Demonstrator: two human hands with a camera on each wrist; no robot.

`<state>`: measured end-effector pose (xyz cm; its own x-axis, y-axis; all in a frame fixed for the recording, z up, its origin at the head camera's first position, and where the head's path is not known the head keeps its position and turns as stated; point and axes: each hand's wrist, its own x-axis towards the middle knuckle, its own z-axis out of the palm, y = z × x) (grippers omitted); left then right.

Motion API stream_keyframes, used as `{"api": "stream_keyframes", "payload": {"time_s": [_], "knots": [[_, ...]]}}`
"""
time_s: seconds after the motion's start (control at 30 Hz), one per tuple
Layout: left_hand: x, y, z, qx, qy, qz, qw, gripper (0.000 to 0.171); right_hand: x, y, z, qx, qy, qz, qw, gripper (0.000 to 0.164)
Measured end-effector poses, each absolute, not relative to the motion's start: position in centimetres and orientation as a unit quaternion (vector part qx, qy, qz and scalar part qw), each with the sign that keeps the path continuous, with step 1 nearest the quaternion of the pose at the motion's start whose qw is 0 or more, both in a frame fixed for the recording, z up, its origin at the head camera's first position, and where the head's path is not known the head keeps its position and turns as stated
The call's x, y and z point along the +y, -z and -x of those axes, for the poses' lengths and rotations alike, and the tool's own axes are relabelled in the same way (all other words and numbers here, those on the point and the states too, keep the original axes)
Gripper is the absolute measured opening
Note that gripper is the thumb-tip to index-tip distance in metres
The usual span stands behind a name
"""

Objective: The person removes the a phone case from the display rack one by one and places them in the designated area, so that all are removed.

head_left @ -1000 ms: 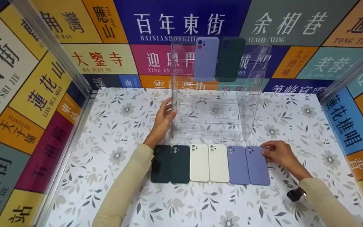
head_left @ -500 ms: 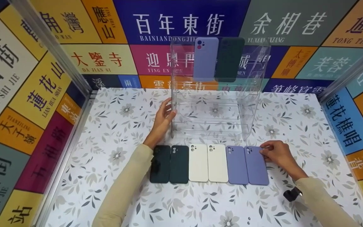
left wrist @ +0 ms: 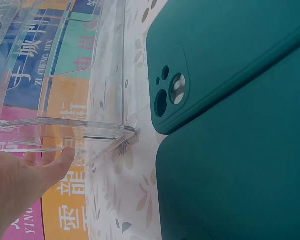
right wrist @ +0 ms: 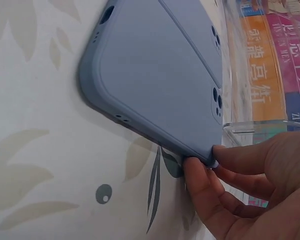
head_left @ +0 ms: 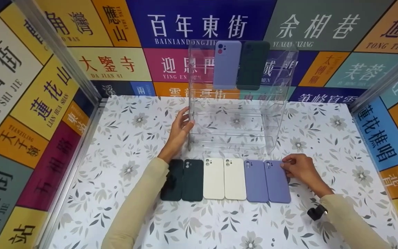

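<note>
My left hand (head_left: 180, 128) grips the left side panel of a clear acrylic display rack (head_left: 231, 136), its thumb and fingers on either side of the panel in the left wrist view. My right hand (head_left: 302, 169) pinches the upper right corner of the rightmost purple phone case (head_left: 277, 182) between thumb and fingers. That case ends a row lying flat before the rack. Leftward come another purple case (head_left: 256, 182), two cream cases (head_left: 235, 180) and two dark green cases (head_left: 192, 181). My left sleeve partly covers the leftmost green one, which also looms large in the left wrist view.
On the rack's top tier stand a light purple case (head_left: 227, 65) and a dark green case (head_left: 253, 66). A white floral cloth (head_left: 206, 224) covers the table. Panels with printed street names (head_left: 199, 26) wall in the back and both sides.
The whole row of phone cases has slid a little to the left, and my right hand has moved left with it. My left hand stays on the rack.
</note>
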<state>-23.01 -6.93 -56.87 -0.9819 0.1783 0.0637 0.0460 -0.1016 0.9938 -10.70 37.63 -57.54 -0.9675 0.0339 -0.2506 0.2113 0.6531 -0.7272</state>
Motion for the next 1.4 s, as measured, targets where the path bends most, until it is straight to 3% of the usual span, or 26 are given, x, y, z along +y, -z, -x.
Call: {"api": "stream_keyframes", "payload": {"time_s": [0.6, 1.4], "knots": [[-7.0, 56.7, 23.0, 0.677, -0.730, -0.080, 0.042, 0.064, 39.9, 51.8, 12.5, 0.873, 0.486, -0.039, 0.001, 0.035], [-7.0, 56.8, 23.1, 0.674, -0.733, -0.082, 0.039, 0.061, 40.2, 47.1, 15.0, 0.852, 0.519, -0.056, -0.045, 0.034]]}}
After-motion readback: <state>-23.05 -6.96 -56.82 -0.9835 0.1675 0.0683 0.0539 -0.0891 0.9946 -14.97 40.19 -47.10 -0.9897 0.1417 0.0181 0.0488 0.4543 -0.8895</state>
